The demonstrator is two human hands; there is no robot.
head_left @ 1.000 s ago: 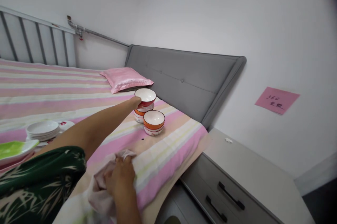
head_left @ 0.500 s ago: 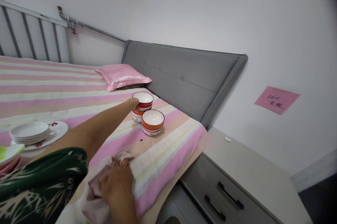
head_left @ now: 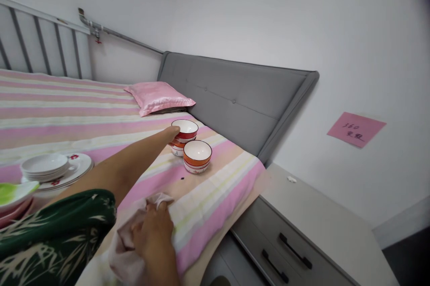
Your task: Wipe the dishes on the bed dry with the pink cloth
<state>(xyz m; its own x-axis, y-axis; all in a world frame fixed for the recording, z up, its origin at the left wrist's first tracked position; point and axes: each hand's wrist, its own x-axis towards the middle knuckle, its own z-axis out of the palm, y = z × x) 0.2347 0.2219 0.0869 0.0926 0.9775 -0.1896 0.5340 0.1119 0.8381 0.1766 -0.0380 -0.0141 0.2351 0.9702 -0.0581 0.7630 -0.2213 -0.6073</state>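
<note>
My left hand (head_left: 174,135) reaches far across the bed and grips a red-banded bowl (head_left: 188,132) at its near left side, the thumb by the rim. That bowl sits on top of another bowl in a stack, and my fingers are partly hidden behind it. Right beside it is a second stack, topped by an orange-banded bowl (head_left: 197,156). Close to the bed's edge, my right hand (head_left: 153,225) presses on a crumpled pale pink cloth (head_left: 122,236), its fingers curled into the fabric.
Stacked small white plates (head_left: 45,165) rest on larger floral plates (head_left: 82,167) at left, near a green and white dish (head_left: 16,192). A pink pillow (head_left: 161,97) lies by the grey headboard (head_left: 218,84). A drawer cabinet (head_left: 322,214) stands at right.
The view has shifted slightly, so everything appears a little further right. Both hands keep their places on the bowl and the cloth.
</note>
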